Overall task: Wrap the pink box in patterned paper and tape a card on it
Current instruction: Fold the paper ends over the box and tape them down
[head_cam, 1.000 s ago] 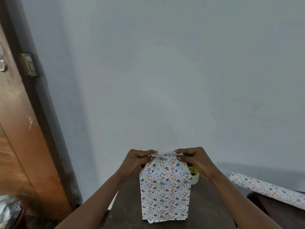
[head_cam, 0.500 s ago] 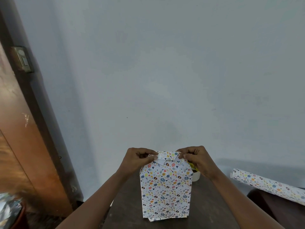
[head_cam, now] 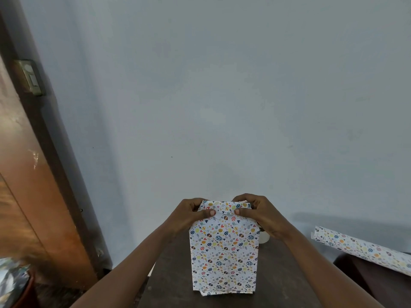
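Observation:
The box, fully covered in white paper with small coloured egg and heart prints, lies flat on a dark wooden table. No pink shows. At its far end a paper flap is folded over. My left hand pinches the flap's left corner, thumb on top. My right hand pinches the right corner the same way. A white tape roll peeks out behind my right wrist, mostly hidden. No card is visible.
A roll of the same patterned paper lies at the right on a second dark surface. A pale blue wall rises just behind the table. A wooden door stands at the left, with a crumpled bag low beside it.
The far-end flap has been folded down over the box end, and both thumbs have moved onto it toward the middle. The camera view shifted slightly.

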